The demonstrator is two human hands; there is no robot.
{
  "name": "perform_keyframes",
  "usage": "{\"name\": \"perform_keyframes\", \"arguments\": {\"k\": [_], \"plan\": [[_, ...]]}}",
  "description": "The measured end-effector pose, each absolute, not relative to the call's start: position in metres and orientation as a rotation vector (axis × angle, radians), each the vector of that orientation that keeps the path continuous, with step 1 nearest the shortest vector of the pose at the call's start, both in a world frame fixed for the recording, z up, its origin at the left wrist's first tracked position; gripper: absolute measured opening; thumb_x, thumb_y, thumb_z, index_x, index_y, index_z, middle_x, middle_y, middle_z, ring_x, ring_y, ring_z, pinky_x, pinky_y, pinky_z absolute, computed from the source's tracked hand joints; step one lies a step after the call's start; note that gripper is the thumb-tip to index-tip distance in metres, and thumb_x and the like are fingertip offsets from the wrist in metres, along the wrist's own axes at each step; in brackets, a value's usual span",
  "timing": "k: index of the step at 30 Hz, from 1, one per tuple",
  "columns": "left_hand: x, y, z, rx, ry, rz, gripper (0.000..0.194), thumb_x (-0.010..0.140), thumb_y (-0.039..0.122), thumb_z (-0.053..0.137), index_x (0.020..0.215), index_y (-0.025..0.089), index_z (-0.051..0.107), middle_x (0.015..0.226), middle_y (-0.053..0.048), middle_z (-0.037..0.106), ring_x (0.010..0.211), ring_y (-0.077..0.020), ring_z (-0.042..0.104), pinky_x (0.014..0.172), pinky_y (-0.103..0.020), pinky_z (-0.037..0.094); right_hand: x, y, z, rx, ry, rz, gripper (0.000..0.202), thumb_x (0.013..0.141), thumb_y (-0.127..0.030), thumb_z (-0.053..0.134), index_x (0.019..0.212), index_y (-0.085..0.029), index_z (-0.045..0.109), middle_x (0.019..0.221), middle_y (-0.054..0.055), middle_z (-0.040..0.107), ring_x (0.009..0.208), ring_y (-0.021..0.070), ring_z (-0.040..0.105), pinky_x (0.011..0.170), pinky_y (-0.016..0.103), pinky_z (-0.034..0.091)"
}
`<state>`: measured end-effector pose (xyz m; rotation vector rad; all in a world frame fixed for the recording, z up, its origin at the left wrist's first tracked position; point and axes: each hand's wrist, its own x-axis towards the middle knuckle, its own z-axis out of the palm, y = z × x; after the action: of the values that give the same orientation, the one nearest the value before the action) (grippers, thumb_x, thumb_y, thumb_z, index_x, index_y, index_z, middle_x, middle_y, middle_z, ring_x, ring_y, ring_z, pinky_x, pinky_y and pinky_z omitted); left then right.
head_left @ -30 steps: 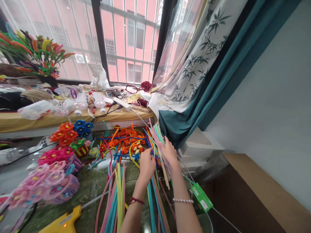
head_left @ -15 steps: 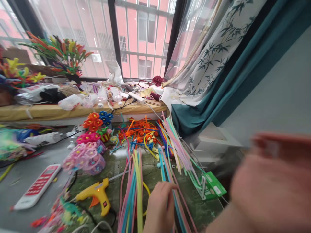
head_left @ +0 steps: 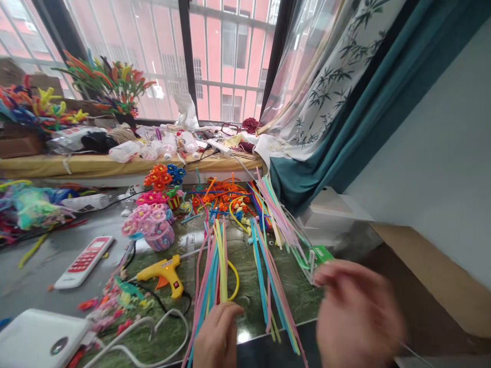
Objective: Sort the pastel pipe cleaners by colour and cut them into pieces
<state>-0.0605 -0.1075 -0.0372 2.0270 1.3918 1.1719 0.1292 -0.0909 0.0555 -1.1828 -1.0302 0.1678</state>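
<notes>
Chenille stems (head_left: 220, 255) lie in a long bundle on the table (head_left: 245, 276), at lower centre, their long axis pointing away from the person. The left hand (head_left: 217, 335), fingers bent, is nearer, at their near part; its grip cannot be told. The right hand (head_left: 356, 317) is blurred, its opening unclear, near the green box (head_left: 321, 254).

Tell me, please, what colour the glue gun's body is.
Yellow, clearest in the head view.

The lone view looks forward and down from the wearer's head, close above the table (head_left: 245, 286).
</notes>
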Motion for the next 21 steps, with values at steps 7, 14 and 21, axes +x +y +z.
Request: {"name": "perform_keyframes", "arguments": {"k": [7,14,21], "plan": [[-0.068,-0.094,-0.040,2.177,1.480,1.156,0.028,0.097,0.021,0.036,0.095,0.024,0.064,0.096,-0.006,0.072,0.089,-0.0190,0.069,0.078,-0.028,0.053,0.123,-0.063,-0.020,-1.936,-1.453,0.177,0.035,0.083,-0.022,0.063,0.117,-0.011,0.064,0.100,0.015,0.067,0.095,0.0336,0.063,0.080,0.044,0.051],[-0.048,-0.076,-0.035,2.218,1.377,1.006,0.025,0.092,0.012,0.040,0.095,0.025,0.062,0.094,-0.002,0.071,0.088,-0.0170,0.069,0.076,-0.025,0.052,0.097,-0.049,-0.031,-2.451,-1.649,0.096,0.056,0.083,-0.017,0.064,0.135,-0.002,0.047,0.103,0.019,0.064,0.098,0.0328,0.063,0.081,0.039,0.050],[-0.031,-0.077,-0.038,2.214,1.317,0.889,0.026,0.091,0.011,0.039,0.094,0.024,0.062,0.089,-0.002,0.071,0.083,-0.0183,0.069,0.073,-0.026,0.052,0.099,-0.057,-0.029,-2.513,-1.628,0.244,0.026,0.084,-0.002,0.051,0.107,-0.006,0.063,0.094,0.016,0.070,0.084,0.0284,0.071,0.066,0.032,0.051]]}}
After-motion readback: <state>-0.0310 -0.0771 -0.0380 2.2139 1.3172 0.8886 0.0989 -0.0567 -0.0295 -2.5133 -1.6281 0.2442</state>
